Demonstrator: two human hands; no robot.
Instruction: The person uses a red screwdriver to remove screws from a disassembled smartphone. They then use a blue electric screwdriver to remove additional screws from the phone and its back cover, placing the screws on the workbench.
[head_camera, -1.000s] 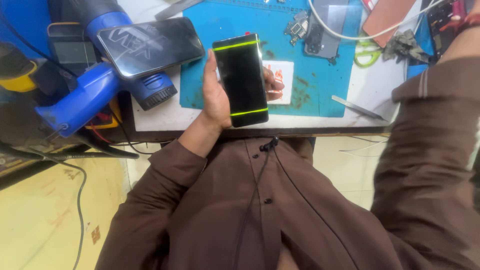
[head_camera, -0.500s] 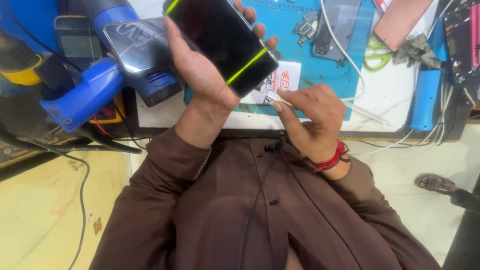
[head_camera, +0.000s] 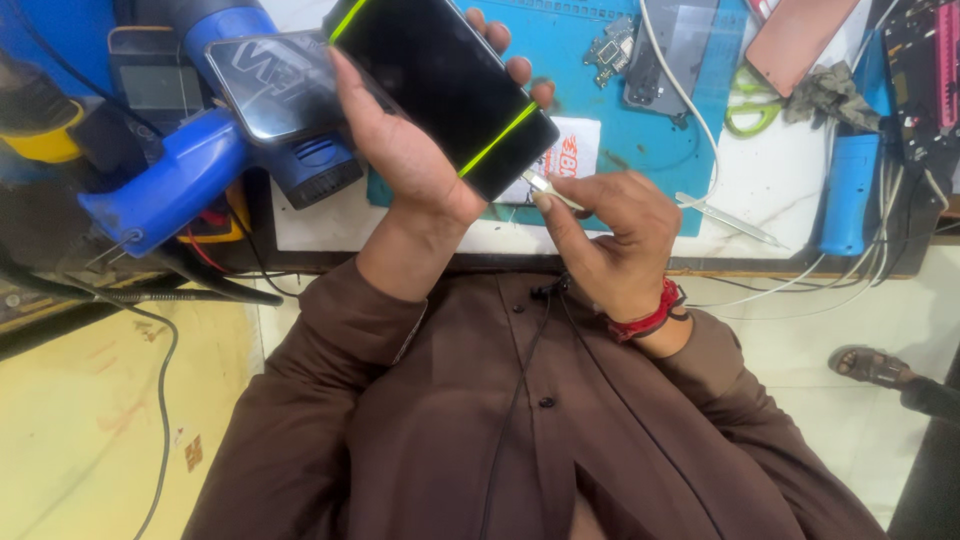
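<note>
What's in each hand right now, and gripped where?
Left hand holds the black phone by its long edges, thumb on one, fingers wrapped round the other. Right hand pinches a thin white-tipped tool near its tip.

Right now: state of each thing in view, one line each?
Left hand: closed around the black phone, holding it tilted above the bench.
Black phone: screen dark, green strips across both ends.
Right hand: fingers pinching a thin pale tool.
Thin pale tool: tip at the phone's lower corner.
Second phone: resting on the blue heat gun, screen dark.
Green scissors: lying on the blue mat, blades hidden.
</note>
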